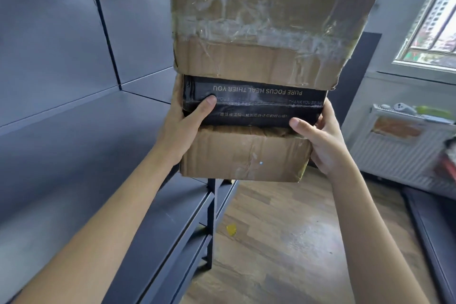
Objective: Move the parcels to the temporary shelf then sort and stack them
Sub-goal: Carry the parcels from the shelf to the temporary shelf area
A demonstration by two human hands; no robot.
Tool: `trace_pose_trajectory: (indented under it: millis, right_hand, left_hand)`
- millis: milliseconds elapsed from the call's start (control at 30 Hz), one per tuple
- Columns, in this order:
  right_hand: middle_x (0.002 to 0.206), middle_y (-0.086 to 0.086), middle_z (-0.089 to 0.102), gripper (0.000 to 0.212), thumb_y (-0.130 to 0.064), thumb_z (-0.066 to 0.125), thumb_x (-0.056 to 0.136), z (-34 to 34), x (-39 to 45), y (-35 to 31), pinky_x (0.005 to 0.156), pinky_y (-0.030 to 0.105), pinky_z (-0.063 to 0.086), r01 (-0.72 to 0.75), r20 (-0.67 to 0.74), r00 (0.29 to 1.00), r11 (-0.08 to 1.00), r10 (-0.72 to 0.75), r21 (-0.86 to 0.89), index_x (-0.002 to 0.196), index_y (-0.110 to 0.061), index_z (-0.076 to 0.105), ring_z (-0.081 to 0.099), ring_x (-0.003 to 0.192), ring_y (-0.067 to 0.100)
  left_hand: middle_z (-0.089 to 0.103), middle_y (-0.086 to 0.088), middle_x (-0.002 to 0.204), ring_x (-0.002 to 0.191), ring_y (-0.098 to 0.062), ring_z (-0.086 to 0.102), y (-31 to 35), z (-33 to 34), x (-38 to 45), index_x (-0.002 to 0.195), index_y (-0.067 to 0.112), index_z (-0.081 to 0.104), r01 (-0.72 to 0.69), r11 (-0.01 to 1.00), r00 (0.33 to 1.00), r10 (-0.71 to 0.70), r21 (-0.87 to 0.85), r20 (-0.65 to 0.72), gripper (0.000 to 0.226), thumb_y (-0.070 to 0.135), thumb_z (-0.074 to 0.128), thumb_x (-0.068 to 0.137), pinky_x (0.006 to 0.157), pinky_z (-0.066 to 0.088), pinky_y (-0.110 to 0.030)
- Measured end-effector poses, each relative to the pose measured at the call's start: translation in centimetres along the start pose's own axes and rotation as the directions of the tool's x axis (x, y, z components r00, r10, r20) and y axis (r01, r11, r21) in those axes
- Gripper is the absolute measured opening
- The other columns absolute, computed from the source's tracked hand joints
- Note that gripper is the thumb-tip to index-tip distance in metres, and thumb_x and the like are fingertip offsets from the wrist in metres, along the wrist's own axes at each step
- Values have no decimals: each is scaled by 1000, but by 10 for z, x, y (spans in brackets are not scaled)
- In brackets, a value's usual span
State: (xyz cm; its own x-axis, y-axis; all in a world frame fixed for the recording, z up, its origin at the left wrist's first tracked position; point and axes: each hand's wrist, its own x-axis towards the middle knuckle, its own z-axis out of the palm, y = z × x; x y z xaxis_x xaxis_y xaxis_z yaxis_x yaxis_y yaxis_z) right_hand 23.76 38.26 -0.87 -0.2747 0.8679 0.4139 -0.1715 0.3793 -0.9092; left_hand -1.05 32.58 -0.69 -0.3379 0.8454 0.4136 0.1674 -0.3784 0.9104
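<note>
Stack: three parcels held together in the air, just right of the dark shelf (74, 136) and above the wooden floor (283, 242).
Top parcel: large brown cardboard box (271, 20) with crumpled clear tape across its near face; it sits on the black box, overhangs it on both sides, and its upper edge runs out of view.
Middle parcel: black box (254, 103) with white print that reads upside down, sandwiched between the two brown boxes and touching both.
Bottom parcel: smaller brown cardboard box (244, 153), creased and taped, directly beneath the black box.
Left hand: left hand (187, 121) clasps the stack's left side, palm against the black box and the lower brown box, thumb pressed on the black box's near face; the fingers are hidden behind the stack.
Right hand: right hand (323, 140) grasps the stack's right side at the seam between the black box and the lower brown box, thumb laid across the black box's near lower corner, fingers curled round the far side.
Shelf: dark metal boards and uprights fill the space left of the stack, the lower tiers reaching below it.
Window: bright window (434, 20) well right of the stack, high up.
Radiator: white ribbed radiator (399, 153) right of the stack, with small objects on top too blurred to tell.
Floor mark: small yellow scrap (231, 229) on the floor, below the stack beside the shelf's foot.
</note>
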Motion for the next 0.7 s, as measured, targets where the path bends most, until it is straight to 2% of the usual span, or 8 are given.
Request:
trace_pose_trajectory:
  millis: [100,233,367,433,500,600,700]
  right_hand:
    - [115,0,64,77,-31,82,59,-19,-1,0,100,42,47,-7,-45,999,1000,7,-8,126,-19,47,60,111,19]
    - [110,-5,65,69,-24,79,62,-45,9,2,94,34,49,-4,-79,997,1000,1,-30,124,-20,47,61,109,15]
    - [108,-5,65,65,-11,71,70,-70,22,13,89,27,50,-11,-116,993,998,4,-60,130,-15,45,62,105,11]
    - [109,-4,64,68,-10,68,72,-84,29,22,85,24,51,-26,-128,992,998,18,-64,134,-13,42,62,104,12]
    - [109,-4,64,69,-10,68,72,-101,37,33,85,27,51,-49,-152,988,996,39,-68,135,-15,42,62,105,14]
    - [110,-3,65,66,-10,70,70,-131,56,50,93,39,50,-71,-188,981,993,53,-92,131,-23,47,61,108,20]
    - [109,-3,66,68,-8,79,66,-165,76,66,99,47,47,-90,-221,973,989,63,-117,125,-25,50,61,109,24]
  left_hand:
    - [57,19,127,120,-4,51,-1,21,7,140,39,33,6,1000,999,-6,7,39,86,64,68,66,108,37,-38]
    - [57,15,126,116,-1,53,-10,51,17,142,29,34,-4,1000,998,5,-14,67,79,52,66,74,104,40,-30]
    - [53,16,133,121,-2,49,-25,78,34,144,34,28,46,998,994,-43,-32,98,84,54,67,73,109,36,-35]
    - [54,17,131,123,-5,49,-35,92,46,143,39,28,76,996,991,-71,-38,113,89,63,69,67,110,35,-39]
    - [57,18,127,120,-5,52,-46,111,58,143,39,29,93,995,988,-88,-34,126,88,61,69,68,109,37,-38]
    - [57,22,123,115,0,53,-66,142,78,142,39,30,107,993,984,-101,-39,148,74,48,67,78,106,39,-34]
    - [58,27,113,106,9,54,-82,179,101,124,47,43,129,991,980,-122,-40,157,47,38,66,84,98,40,-20]
